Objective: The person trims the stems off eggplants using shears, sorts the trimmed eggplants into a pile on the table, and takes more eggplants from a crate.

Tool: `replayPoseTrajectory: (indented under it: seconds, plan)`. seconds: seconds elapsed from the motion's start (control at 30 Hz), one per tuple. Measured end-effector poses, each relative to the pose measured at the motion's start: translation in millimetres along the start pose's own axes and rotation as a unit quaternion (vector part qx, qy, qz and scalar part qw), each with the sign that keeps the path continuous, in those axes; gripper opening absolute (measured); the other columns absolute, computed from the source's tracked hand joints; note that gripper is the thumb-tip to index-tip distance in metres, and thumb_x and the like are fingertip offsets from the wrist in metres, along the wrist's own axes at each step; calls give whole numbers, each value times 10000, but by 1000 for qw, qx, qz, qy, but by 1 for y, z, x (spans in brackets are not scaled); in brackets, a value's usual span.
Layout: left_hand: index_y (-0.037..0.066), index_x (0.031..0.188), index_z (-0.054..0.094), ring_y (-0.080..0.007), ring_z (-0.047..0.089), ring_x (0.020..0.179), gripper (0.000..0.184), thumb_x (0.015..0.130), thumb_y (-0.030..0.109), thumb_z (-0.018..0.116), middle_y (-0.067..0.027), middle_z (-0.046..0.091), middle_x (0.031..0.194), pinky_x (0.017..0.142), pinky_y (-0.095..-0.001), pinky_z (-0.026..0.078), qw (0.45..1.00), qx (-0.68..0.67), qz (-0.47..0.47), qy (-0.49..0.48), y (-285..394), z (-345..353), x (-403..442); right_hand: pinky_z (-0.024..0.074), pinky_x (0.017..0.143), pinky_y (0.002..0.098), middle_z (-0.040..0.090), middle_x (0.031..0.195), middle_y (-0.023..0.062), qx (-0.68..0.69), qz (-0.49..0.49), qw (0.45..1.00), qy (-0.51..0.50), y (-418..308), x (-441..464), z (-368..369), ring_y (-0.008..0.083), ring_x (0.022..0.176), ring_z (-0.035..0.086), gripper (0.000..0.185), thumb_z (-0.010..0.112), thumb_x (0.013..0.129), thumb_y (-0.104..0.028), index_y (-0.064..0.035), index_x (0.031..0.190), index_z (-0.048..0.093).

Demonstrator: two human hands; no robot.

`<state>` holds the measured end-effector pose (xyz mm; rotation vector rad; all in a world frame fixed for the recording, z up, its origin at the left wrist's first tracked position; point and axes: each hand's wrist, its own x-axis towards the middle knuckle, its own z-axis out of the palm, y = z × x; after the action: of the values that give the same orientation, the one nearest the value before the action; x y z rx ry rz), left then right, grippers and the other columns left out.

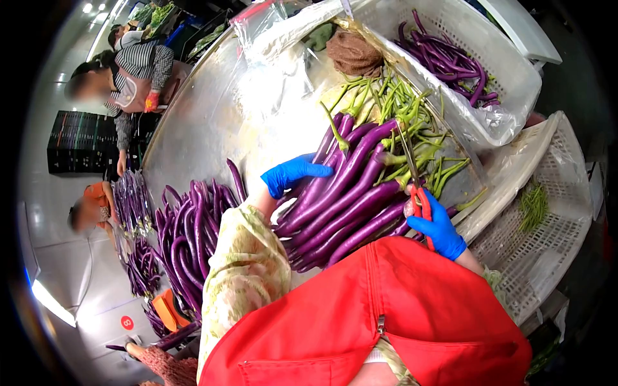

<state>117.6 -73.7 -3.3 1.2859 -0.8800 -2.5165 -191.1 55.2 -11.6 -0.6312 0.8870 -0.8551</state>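
Note:
A bundle of long purple eggplants point(347, 186) lies in front of me, green stem ends pointing away. My left hand point(293, 175), in a blue glove, grips the eggplants from the left side, its thumb over the top; the other fingers are partly hidden. In my blue-gloved right hand point(441, 226) is a pair of scissors point(420, 204) with red handles. Their long metal blades reach up beside the stem ends at the bundle's right. Cut green stems point(421, 112) are heaped beyond and right of the eggplants.
A white crate point(515, 122) holding thin eggplants point(450, 61) stands at upper right. Below it, another white crate point(553, 238) contains green bits. More eggplants point(187, 238) are piled left. A brown cloth point(354, 53) and clear plastic lie on the metal table point(193, 122). Other people work at left.

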Motion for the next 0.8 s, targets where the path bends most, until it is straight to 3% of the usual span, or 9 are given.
replayPoseTrajectory:
  seconds: [0.13,0.27,0.33,0.43,0.5,0.6,0.73,0.8]
  plan:
    - [26,1314,406,-177,499,1110,689,708,112,723,-80,535,1216,1002,-313,347,996,77,38,27,-4,6,-11,389,753,215,468,875,-11,-4,16,1000,18,-6,-2,2,75,811,456,466,581,758,12,-32,1201,443]
    - [24,1324,399,-159,500,1093,770,640,35,751,-68,532,1215,991,-298,347,960,198,116,164,-7,20,-15,392,747,214,472,871,-10,-2,12,999,37,-5,-3,2,75,806,459,465,588,756,6,-37,1197,449]
    - [21,1314,412,-152,505,1077,741,646,23,734,-61,545,1191,974,-295,363,948,202,172,176,-7,18,-20,393,747,213,475,869,-8,2,5,999,42,-5,-3,3,76,804,461,461,588,757,5,-37,1195,450]
    - [14,1302,428,-135,532,1008,707,655,-3,714,-57,562,1150,910,-278,419,935,174,214,224,-7,17,-36,347,580,189,480,881,-23,-45,-16,999,23,3,-3,-2,50,712,433,622,597,755,-67,-61,1334,368]
    - [14,1308,418,-143,536,1014,716,660,-10,720,-63,560,1158,916,-284,419,931,167,213,246,-5,26,-50,365,616,192,480,877,-15,-40,-38,998,5,5,-3,-5,59,734,444,592,593,758,-48,-48,1310,380]
    - [5,1325,387,-152,513,1078,736,669,-13,720,-79,534,1204,942,-294,405,867,258,285,317,-15,24,-61,387,682,198,480,881,-4,-72,-87,993,-29,6,-3,-9,76,783,461,557,589,759,-12,-28,1280,391]
    - [1,1346,356,-145,484,1115,764,676,7,722,-74,496,1254,981,-288,365,855,255,321,319,-22,40,-93,403,761,215,481,899,7,-128,-131,979,-86,0,-4,-21,93,849,473,591,585,757,38,-7,1302,361]
    - [-6,1341,361,-146,479,1119,763,676,23,734,-77,495,1253,989,-286,356,862,229,323,316,-25,52,-109,417,763,219,504,923,7,-182,-144,969,-82,-14,-8,-17,82,834,483,602,615,766,-10,-12,1314,365]
